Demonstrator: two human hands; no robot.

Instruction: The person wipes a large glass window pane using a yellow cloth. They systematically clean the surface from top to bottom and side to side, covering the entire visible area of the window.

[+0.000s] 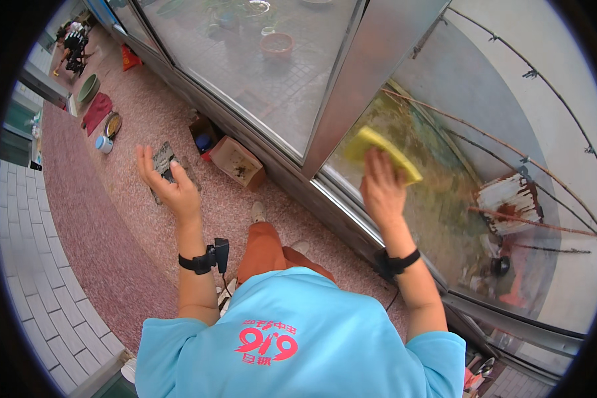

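Observation:
My right hand [384, 191] presses a yellow cloth [378, 144] against a window pane [428, 209], just above the lower metal track. Its fingers lie spread over the cloth, and the cloth looks slightly blurred. A metal frame post [348, 84] stands left of that hand, between two glass panes. My left hand [171, 186] is raised in the air over the speckled floor, fingers apart, with nothing in it. Below the left hand a dark, flat object [163, 154] lies on the floor, partly hidden by the fingers.
An open cardboard box [238, 161] with debris stands against the wall below the window. Farther along are a white tub with a blue lid [104, 144], a round pan [112, 124], a red cloth [97, 113] and a green basin [88, 88]. Another person [73, 49] bends at the far end.

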